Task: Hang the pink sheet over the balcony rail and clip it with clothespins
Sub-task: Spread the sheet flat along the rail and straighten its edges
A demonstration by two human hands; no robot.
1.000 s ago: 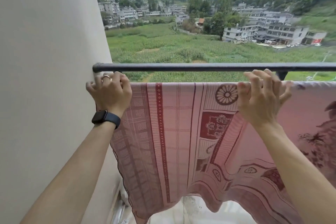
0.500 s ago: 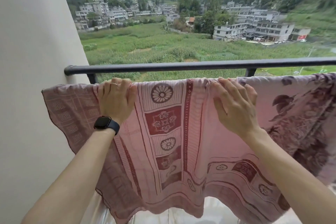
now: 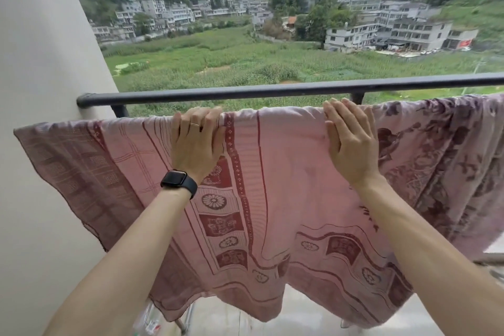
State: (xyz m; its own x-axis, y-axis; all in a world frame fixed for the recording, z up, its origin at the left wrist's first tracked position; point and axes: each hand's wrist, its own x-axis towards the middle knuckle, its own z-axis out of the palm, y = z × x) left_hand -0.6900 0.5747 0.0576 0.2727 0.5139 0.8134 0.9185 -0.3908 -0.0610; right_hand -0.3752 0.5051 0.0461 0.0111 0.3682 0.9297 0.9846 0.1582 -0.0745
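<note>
While no clothespin shows anywhere along its top fold, the pink sheet (image 3: 286, 172) hangs in front of the person. The fold runs just below the dark balcony rail (image 3: 272, 90), from near the rail's left end at the wall (image 3: 41, 63) out past the right edge of view. Whether the fold rests on a lower bar hidden beneath it cannot be told. The left hand (image 3: 197, 144), with a watch (image 3: 178, 183) at the wrist, has its fingers curled over the fold and grips the cloth. The right hand (image 3: 351, 144) lies flat on the sheet, fingers straight, tips at the fold, holding nothing. Judged risk: only these two hands and the cloth's own weight secure it, so lifting one hand away to fetch a clothespin could let the fold slip and the sheet slide down. A gust could also carry it over the rail toward the field (image 3: 245, 63) below. The loose left corner (image 3: 30, 133), jutting toward the wall, would likely lift first.
</note>
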